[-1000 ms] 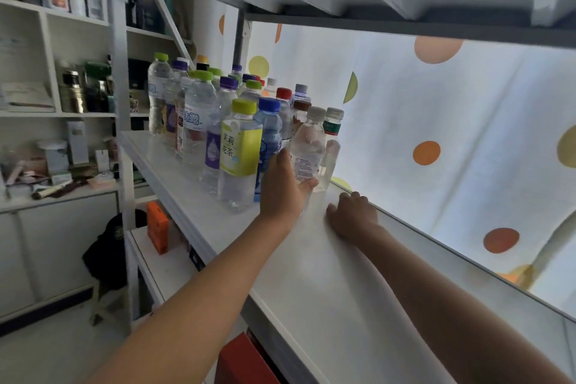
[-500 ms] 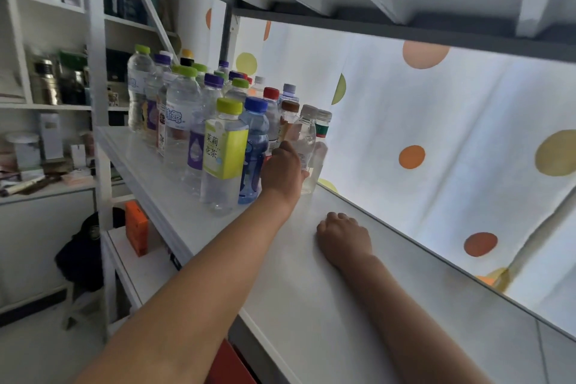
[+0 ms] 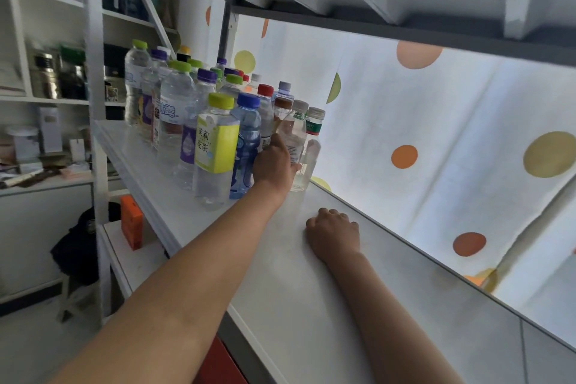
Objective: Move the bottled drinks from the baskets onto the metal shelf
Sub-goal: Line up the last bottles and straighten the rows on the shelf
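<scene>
On shelf [image 3: 311, 305], left hand [image 3: 274, 165] gripping bottle [image 3: 293, 137]

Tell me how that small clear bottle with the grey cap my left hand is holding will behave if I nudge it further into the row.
The small clear bottle looks tall and narrow, so a high push would probably tip it. It seems full of clear liquid, so likely heavy for its size. With the left hand gripping low and neighbours close behind, it should slide rather than fall, though smooth plastic may slip.
</scene>
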